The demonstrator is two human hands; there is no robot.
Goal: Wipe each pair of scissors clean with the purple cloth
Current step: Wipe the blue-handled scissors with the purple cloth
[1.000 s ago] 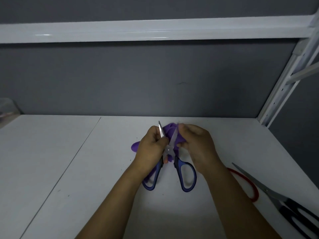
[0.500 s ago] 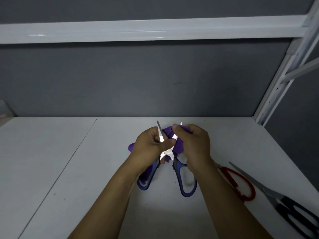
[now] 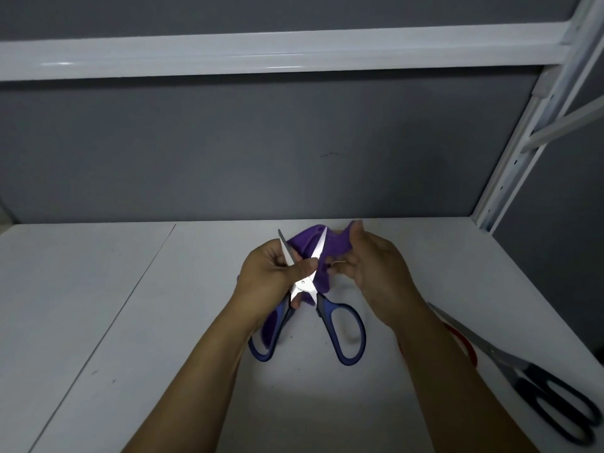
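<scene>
Blue-handled scissors [image 3: 346, 331] are held spread open over the white table, blades pointing away from me. My left hand [image 3: 271, 273] grips them at the pivot, its thumb across the blades. The purple cloth [image 3: 333, 248] lies bunched behind the blades, and part of it shows under the left handle. My right hand [image 3: 376, 263] holds the cloth's right side, just right of the right blade.
Black-handled scissors [image 3: 549, 397] lie at the right near the table edge. Red-handled scissors [image 3: 465, 346] lie mostly hidden behind my right forearm. A white shelf upright [image 3: 519, 152] rises at the back right, with a grey wall behind.
My right hand has moved off the right blade to the right with the cloth, so the whole blade now shows. The scissors stay spread in my left hand.
</scene>
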